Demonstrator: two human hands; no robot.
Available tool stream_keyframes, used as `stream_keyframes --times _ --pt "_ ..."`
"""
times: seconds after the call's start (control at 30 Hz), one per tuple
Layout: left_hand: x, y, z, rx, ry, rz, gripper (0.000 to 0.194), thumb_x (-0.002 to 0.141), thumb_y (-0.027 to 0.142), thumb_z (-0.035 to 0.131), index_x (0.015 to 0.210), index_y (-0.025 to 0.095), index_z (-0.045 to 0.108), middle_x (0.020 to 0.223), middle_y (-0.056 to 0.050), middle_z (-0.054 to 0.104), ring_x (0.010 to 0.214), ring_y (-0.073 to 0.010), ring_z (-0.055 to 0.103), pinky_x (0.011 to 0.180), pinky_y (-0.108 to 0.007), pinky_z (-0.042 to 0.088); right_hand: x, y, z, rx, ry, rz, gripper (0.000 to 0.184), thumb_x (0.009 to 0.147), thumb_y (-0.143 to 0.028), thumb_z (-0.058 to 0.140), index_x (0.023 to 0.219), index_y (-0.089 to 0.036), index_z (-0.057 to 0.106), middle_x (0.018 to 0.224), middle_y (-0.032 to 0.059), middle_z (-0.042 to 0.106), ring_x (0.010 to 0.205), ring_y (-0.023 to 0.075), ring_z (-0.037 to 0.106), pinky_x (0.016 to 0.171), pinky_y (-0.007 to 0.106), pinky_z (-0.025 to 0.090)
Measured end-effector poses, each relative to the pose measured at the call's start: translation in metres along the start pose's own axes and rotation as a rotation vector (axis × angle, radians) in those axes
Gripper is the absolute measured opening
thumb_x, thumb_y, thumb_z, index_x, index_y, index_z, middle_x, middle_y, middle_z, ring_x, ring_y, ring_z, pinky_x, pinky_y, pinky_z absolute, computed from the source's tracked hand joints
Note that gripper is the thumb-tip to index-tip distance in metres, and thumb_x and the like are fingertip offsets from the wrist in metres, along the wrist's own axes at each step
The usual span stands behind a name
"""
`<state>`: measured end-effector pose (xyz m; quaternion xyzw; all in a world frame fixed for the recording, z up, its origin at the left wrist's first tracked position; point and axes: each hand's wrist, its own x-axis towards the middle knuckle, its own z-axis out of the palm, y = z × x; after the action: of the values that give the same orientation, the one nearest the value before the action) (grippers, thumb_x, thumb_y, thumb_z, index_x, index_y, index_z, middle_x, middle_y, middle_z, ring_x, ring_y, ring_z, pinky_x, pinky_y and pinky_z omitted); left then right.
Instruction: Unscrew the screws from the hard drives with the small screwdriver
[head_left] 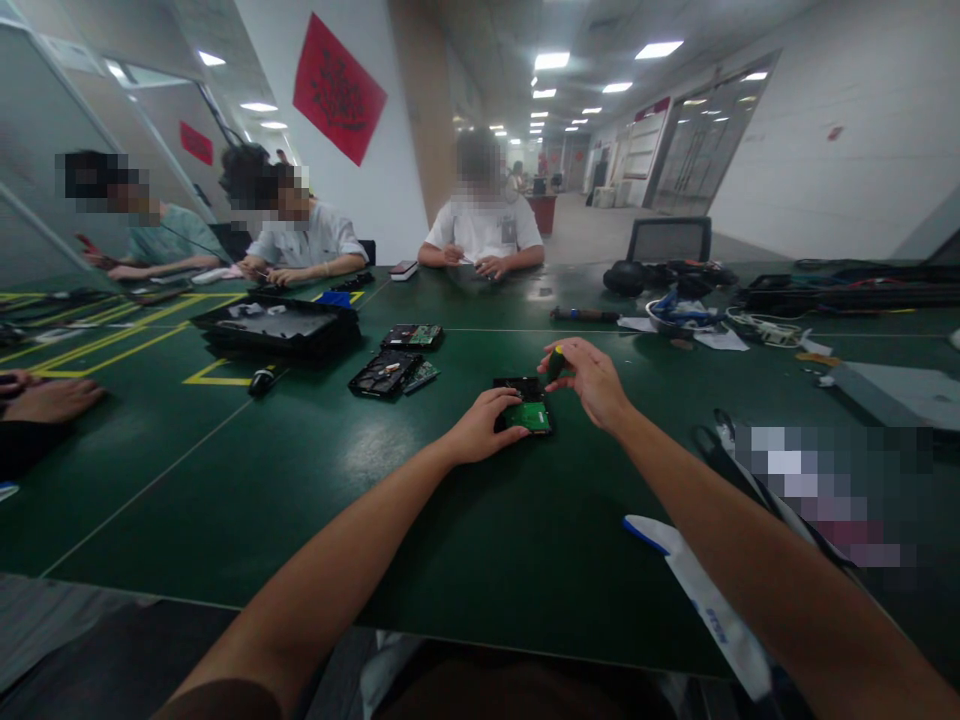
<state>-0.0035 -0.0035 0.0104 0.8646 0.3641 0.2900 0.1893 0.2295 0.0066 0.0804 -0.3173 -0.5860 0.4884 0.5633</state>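
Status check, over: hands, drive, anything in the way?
Left hand on drive. Right hand gripping green tool near its far right corner. Drive green side up. Black case off left, not blocking.

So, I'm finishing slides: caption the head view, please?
Left hand resting on a drive with a green circuit board, right hand holding a green-handled tool.
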Motion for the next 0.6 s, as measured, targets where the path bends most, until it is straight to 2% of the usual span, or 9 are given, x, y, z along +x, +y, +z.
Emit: stream_keyframes --times 0.17,0.33,0.47,0.6 --pt "0.0002 0.0001 0.0000 0.002 0.002 0.004 0.061 0.089 0.052 0.071 0.138 0.019 0.059 0.149 -0.016 0.053 0.143 -0.0307 0.047 0.122 -0.051 0.039 0.0008 0.0006 -0.0007 -0.120 0.052 -0.065 0.030 0.086 -0.053 0.074 0.094 -0.023 0.073 0.094 0.0044 0.070 0.084 0.0181 0.065 0.052 0.023 0.056" --pt "0.0003 0.0003 -0.0010 0.008 -0.015 -0.010 0.062 0.089 0.054 0.070 0.139 0.020 0.058 0.150 -0.015 0.052 0.143 -0.0310 0.046 0.122 -0.052 0.038 -0.0013 0.0017 0.0036 -0.049 0.062 -0.023 0.037 0.082 -0.054 0.079 0.093 -0.022 0.064 0.091 0.0041 0.072 0.082 0.0184 0.068 0.055 0.025 0.058" --pt "0.0002 0.0014 -0.0018 0.005 -0.019 -0.016 0.061 0.089 0.052 0.071 0.140 0.020 0.058 0.150 -0.015 0.052 0.144 -0.0311 0.046 0.122 -0.052 0.038 -0.0012 0.0023 0.0021 0.012 0.029 -0.017 0.035 0.088 -0.056 0.071 0.097 -0.022 0.067 0.093 0.0047 0.071 0.086 0.0190 0.069 0.062 0.029 0.062" --pt "0.0002 0.0008 -0.0007 0.000 -0.011 -0.009 0.061 0.089 0.053 0.071 0.139 0.019 0.058 0.149 -0.016 0.053 0.143 -0.0314 0.047 0.122 -0.052 0.039 -0.0001 0.0023 -0.0015 -0.012 0.005 -0.032 0.034 0.092 -0.054 0.066 0.102 -0.022 0.074 0.092 0.0052 0.069 0.090 0.0199 0.067 0.060 0.027 0.061"
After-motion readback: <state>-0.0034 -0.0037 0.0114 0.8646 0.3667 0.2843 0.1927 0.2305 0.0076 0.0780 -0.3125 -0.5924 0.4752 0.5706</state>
